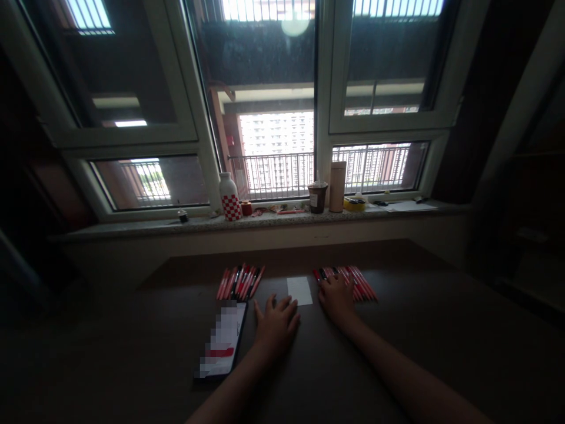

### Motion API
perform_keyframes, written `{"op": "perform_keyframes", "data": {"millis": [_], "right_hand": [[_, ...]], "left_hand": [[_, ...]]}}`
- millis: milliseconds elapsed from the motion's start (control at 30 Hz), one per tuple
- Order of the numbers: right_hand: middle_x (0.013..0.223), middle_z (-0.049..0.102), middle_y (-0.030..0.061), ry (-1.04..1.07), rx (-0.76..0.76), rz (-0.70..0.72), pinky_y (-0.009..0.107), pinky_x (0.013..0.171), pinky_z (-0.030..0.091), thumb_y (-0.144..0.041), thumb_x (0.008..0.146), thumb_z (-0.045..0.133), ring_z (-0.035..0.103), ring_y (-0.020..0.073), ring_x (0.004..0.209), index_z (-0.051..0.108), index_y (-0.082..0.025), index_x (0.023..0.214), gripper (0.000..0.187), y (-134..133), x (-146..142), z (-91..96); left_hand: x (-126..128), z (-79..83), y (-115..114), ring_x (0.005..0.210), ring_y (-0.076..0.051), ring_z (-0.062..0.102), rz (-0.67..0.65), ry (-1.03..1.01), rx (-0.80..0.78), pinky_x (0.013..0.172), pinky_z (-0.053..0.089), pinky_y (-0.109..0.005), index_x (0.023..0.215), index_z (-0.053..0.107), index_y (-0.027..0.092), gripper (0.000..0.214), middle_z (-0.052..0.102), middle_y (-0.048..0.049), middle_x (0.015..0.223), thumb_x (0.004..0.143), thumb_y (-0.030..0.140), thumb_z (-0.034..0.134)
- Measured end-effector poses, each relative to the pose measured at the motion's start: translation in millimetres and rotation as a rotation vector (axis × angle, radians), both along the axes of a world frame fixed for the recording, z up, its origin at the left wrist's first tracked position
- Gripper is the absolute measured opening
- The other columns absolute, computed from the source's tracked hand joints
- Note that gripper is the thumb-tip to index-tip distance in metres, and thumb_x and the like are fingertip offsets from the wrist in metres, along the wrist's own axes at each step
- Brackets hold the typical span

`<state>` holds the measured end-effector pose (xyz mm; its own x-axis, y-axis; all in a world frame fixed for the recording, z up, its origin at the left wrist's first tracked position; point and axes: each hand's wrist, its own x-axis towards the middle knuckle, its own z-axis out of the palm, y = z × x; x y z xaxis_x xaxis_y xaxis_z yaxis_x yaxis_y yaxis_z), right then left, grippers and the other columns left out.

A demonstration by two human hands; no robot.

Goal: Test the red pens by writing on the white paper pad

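My left hand rests on the dark table, fingers spread and nothing in them. Its fingertips lie just short of a small white sheet of paper. To its left is a phone with a lit, partly blurred screen. Beyond the phone, a row of red and black pens lies side by side. A second row of similar pens lies right of the paper. Over the left part of this row is my right hand, fingers apart and bent. Its fingertips seem to touch the pens, some of which it hides.
Past the far edge of the table runs a stone windowsill under a large window. On it stand a red-checked bottle, a small red jar, a lidded drink cup, a tall tumbler and a yellow item.
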<state>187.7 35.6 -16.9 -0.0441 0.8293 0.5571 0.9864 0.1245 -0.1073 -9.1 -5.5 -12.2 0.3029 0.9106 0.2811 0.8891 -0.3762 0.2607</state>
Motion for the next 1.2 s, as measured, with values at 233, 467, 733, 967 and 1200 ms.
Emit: {"op": "perform_keyframes", "data": {"millis": [233, 467, 733, 967, 1200], "right_hand": [[0.099, 0.066, 0.0122, -0.010, 0.002, -0.010, 0.059, 0.101, 0.016, -0.021, 0.081, 0.056, 0.046, 0.0327, 0.105, 0.069, -0.022, 0.089, 0.015, -3.7, -0.3, 4.7], [0.105, 0.065, 0.0118, -0.010, -0.050, -0.063, 0.056, 0.102, 0.014, -0.023, 0.084, 0.053, 0.044, 0.0317, 0.109, 0.069, -0.019, 0.090, 0.017, -3.6, -0.5, 5.8], [0.103, 0.065, 0.0115, -0.030, -0.047, -0.077, 0.056, 0.101, 0.013, -0.025, 0.084, 0.053, 0.044, 0.0316, 0.108, 0.068, -0.020, 0.092, 0.018, -3.0, 1.2, 5.4], [0.103, 0.065, 0.0124, -0.022, -0.061, -0.078, 0.056, 0.101, 0.012, -0.024, 0.084, 0.052, 0.044, 0.0321, 0.108, 0.068, -0.020, 0.091, 0.017, -3.8, 1.9, 6.6], [0.102, 0.064, 0.0129, -0.036, -0.048, -0.098, 0.055, 0.100, 0.015, -0.024, 0.083, 0.054, 0.044, 0.0325, 0.107, 0.068, -0.019, 0.091, 0.017, -3.8, 1.7, 6.2]], "left_hand": [[0.2, 0.4, -0.7, 0.132, -0.036, 0.034, 0.006, 0.015, 0.006, 0.100, 0.007, -0.079, 0.126, 0.053, 0.041, 0.039, 0.055, -0.0018, 0.135, 0.088, 0.040, 0.044], [-1.7, -2.5, 1.0, 0.134, -0.033, 0.030, 0.018, 0.092, -0.014, 0.102, 0.007, -0.077, 0.130, 0.046, 0.043, 0.043, 0.050, 0.0013, 0.140, 0.091, 0.051, 0.032], [-1.5, -2.2, 0.4, 0.135, -0.032, 0.029, 0.019, 0.089, -0.017, 0.103, 0.004, -0.076, 0.130, 0.046, 0.042, 0.043, 0.049, 0.0018, 0.140, 0.091, 0.051, 0.030], [-0.6, -1.2, -0.4, 0.134, -0.032, 0.030, 0.021, 0.068, -0.021, 0.103, 0.002, -0.076, 0.129, 0.048, 0.041, 0.042, 0.051, 0.0013, 0.139, 0.091, 0.050, 0.032], [-0.5, -0.4, -0.6, 0.133, -0.032, 0.032, 0.021, 0.059, -0.017, 0.103, 0.004, -0.076, 0.128, 0.049, 0.041, 0.041, 0.052, 0.0013, 0.137, 0.091, 0.050, 0.033]]}}
